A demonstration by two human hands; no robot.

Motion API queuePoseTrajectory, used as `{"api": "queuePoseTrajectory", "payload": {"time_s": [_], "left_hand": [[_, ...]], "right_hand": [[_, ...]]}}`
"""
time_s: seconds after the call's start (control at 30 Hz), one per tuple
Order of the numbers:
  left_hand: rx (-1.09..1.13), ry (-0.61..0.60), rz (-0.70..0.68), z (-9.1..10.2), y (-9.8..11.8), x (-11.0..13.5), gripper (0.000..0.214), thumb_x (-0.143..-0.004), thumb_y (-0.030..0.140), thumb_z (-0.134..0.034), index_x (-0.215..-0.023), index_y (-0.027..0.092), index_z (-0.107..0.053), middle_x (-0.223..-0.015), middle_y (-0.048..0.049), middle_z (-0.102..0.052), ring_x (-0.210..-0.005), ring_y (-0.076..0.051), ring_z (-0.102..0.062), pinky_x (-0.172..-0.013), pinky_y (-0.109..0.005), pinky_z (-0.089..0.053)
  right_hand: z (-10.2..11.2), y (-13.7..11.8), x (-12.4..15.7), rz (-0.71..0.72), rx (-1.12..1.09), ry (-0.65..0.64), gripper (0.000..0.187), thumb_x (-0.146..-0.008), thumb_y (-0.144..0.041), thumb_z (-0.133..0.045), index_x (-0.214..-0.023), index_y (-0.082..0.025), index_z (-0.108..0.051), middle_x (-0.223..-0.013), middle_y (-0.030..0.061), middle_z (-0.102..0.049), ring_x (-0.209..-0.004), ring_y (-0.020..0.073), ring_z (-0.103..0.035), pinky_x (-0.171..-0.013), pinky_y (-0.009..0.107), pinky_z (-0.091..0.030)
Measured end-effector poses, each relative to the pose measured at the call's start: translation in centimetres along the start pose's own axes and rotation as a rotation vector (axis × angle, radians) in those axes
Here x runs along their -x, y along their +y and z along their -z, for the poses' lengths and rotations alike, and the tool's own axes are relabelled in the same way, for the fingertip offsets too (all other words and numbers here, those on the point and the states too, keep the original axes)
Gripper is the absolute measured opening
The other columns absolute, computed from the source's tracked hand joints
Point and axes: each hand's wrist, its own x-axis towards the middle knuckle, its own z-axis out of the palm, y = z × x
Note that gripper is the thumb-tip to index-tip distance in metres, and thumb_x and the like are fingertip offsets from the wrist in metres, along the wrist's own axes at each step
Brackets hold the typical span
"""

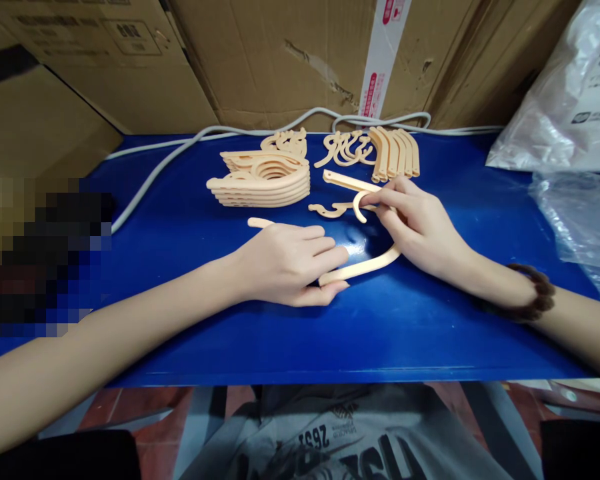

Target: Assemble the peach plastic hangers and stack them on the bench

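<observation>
My right hand (pixel 417 223) is closed around the middle of a cream plastic folding hanger (pixel 367 267), where a curved hook (pixel 360 208) sticks out between the fingers. One hanger arm curves down and left from it. My left hand (pixel 295 263) pinches the free end of that arm between thumb and fingers. Another cream piece (pixel 260 223) pokes out behind the left hand; whether it is held or lies on the table, I cannot tell. Just beyond the right hand, a straight arm piece (pixel 347 180) and a small loose hook (pixel 325 211) show, partly hidden by the fingers.
On the blue table (pixel 430 333), a stack of folded hangers (pixel 263 190) stands behind my left hand. Loose hooks (pixel 347 148) and a row of arm pieces (pixel 395 153) lie at the back. A white cable (pixel 180 148), cardboard boxes (pixel 300 60) and plastic bags (pixel 565 100) border the table.
</observation>
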Motion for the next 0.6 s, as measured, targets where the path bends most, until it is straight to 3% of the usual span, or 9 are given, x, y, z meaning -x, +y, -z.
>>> {"api": "queuePoseTrajectory", "payload": {"time_s": [0.1, 0.27, 0.43, 0.6], "left_hand": [[0.006, -0.006, -0.018, 0.00, -0.29, -0.06, 0.050, -0.109, 0.049, -0.034, -0.087, 0.016, -0.065, -0.065, 0.0006, -0.063, -0.060, -0.015, -0.058, -0.051, -0.028, -0.037], [0.006, 0.046, -0.031, -0.08, -0.52, -0.30, 0.064, -0.106, 0.060, -0.024, -0.078, 0.016, -0.062, -0.060, -0.0005, -0.060, -0.058, -0.016, -0.053, -0.056, -0.027, -0.039], [0.021, 0.022, -0.058, -0.15, -0.37, -0.26, 0.064, -0.104, 0.064, -0.030, -0.070, 0.018, -0.059, -0.055, 0.0006, -0.054, -0.053, -0.016, -0.049, -0.051, -0.029, -0.035], [0.045, 0.024, -0.097, -0.20, -0.09, -0.29, 0.057, -0.098, 0.067, -0.048, -0.073, 0.017, -0.060, -0.058, 0.0001, -0.054, -0.057, -0.017, -0.049, -0.052, -0.030, -0.036]], "right_hand": [[0.09, 0.08, -0.07, -0.008, -0.027, -0.021, 0.039, -0.091, -0.017, -0.040, -0.106, -0.017, -0.076, -0.093, 0.0073, -0.064, -0.082, 0.0213, -0.060, -0.075, 0.035, -0.042], [0.13, 0.13, -0.05, -0.028, -0.067, -0.019, 0.038, -0.090, -0.020, -0.040, -0.105, -0.017, -0.075, -0.092, 0.0069, -0.068, -0.084, 0.0220, -0.062, -0.077, 0.035, -0.044], [0.14, -0.03, 0.10, -0.016, -0.050, -0.046, 0.039, -0.088, -0.019, -0.041, -0.109, -0.018, -0.074, -0.091, 0.0062, -0.068, -0.078, 0.0201, -0.061, -0.073, 0.034, -0.042], [0.15, -0.07, 0.10, -0.005, -0.020, -0.068, 0.040, -0.088, -0.019, -0.041, -0.113, -0.018, -0.072, -0.093, 0.0065, -0.067, -0.080, 0.0209, -0.061, -0.073, 0.034, -0.041]]}}
